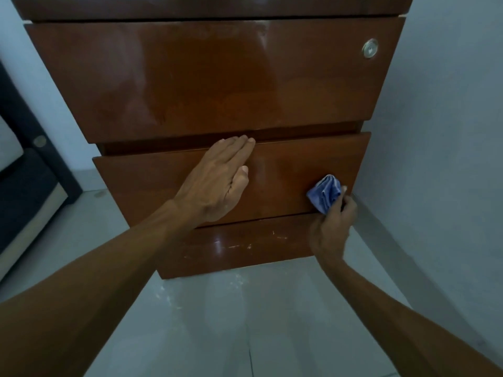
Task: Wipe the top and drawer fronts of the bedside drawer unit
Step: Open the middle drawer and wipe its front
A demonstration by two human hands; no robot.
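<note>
Furniture (24,191), dark with a pale edge, sits at your far left on the floor (217,322), beside the wall (54,99).

Unit (212,6), brown glossy wood, fills the centre and stands on the grey tiles, its right side close to the other wall (449,131).

Top drawer (206,77): front large and streaked, with a round metal lock (369,48) near its upper right corner.

Middle drawer (285,172): your left hand (217,183) lies flat on its front, fingers (239,145) straight and together, released, their tips at the drawer's upper edge. It grasps nothing.

Bottom drawer (239,246): front shows pale scratches and a glare spot near its middle.

Cloth (325,192), blue and bunched, presses against the right end of the middle drawer's front, just above the gap to the bottom drawer.

Right hand (333,224): you clench it around the cloth from below, thumb at the cloth's right side.
</note>
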